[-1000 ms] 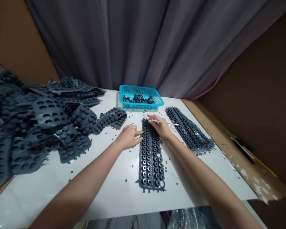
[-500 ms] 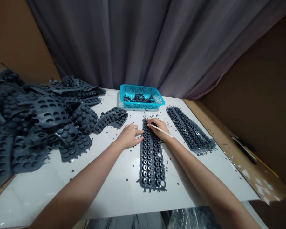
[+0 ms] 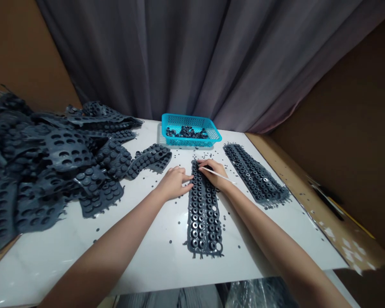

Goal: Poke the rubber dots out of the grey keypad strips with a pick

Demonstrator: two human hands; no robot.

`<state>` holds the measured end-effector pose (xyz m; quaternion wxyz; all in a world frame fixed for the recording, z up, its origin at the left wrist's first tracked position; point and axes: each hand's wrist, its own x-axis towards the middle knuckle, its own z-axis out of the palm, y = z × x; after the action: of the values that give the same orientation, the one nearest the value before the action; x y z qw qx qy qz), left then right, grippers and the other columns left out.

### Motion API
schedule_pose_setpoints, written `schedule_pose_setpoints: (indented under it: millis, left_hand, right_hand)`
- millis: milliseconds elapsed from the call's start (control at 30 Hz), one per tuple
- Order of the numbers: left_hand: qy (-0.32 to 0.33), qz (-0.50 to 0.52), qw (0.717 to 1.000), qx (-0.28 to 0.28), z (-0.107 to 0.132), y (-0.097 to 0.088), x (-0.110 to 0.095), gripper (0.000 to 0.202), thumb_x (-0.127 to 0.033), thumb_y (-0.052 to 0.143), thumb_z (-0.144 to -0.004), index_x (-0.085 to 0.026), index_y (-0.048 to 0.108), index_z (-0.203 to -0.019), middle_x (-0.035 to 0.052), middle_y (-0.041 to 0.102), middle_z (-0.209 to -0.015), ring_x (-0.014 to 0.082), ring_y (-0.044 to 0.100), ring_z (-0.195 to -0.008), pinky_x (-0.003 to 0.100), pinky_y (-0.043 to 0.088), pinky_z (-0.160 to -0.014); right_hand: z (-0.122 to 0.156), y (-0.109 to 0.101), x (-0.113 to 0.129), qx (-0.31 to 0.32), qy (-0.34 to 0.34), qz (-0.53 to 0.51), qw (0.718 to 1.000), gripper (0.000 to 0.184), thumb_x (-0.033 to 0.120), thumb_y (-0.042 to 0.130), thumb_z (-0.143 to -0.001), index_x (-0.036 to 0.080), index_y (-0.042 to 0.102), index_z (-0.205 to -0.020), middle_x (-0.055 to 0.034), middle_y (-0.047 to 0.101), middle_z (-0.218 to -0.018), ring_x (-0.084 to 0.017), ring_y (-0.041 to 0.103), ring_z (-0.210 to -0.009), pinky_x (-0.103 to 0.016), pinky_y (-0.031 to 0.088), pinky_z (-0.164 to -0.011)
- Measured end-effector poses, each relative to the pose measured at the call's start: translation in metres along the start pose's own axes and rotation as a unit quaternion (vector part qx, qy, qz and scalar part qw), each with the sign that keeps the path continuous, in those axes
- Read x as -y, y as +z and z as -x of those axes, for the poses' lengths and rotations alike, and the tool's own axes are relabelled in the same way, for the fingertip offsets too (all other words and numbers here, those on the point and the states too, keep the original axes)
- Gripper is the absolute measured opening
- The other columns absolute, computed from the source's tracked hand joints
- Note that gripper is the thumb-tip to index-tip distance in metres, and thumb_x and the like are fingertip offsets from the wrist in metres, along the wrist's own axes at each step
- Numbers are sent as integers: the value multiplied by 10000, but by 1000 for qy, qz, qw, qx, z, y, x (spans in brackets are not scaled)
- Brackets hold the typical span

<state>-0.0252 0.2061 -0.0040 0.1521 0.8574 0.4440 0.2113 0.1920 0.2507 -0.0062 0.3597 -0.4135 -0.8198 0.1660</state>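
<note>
A long dark rubber sheet with rows of round, ring-shaped parts lies lengthwise before me on the white table. My right hand is closed around a thin white stick, over the sheet's far end; the stick's working tip is hidden by the fingers. At the sheet's left edge, my left hand rests with thumb and forefinger apart, their tips touching the rubber. Two round holes show along the sheet's right side. Small black discs lie scattered around it.
A blue basket with small black parts stands at the back. A second sheet lies to the right. Heaped rubber sheets cover the left side. Beyond the right edge are a yellow-and-black tool and white scraps.
The white stick has tilted slightly in my right hand, its rear end shifting a little to the right. My left hand and the sheet stay in place.
</note>
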Motion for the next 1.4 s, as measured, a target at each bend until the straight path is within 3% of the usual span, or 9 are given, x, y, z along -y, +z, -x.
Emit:
schedule_pose_setpoints:
  millis: [1400]
  left_hand:
    - [-4, 34, 999, -22, 0, 3, 2, 332, -370, 581, -843, -225, 706, -1114, 44, 554, -804, 207, 539, -835, 325, 408, -798]
  right_hand:
    - [-12, -3, -2, 44, -46, 37, 997, 59, 261, 570, -891, 218, 608, -876, -82, 726, -1031, -224, 654, -937, -400, 500, -842]
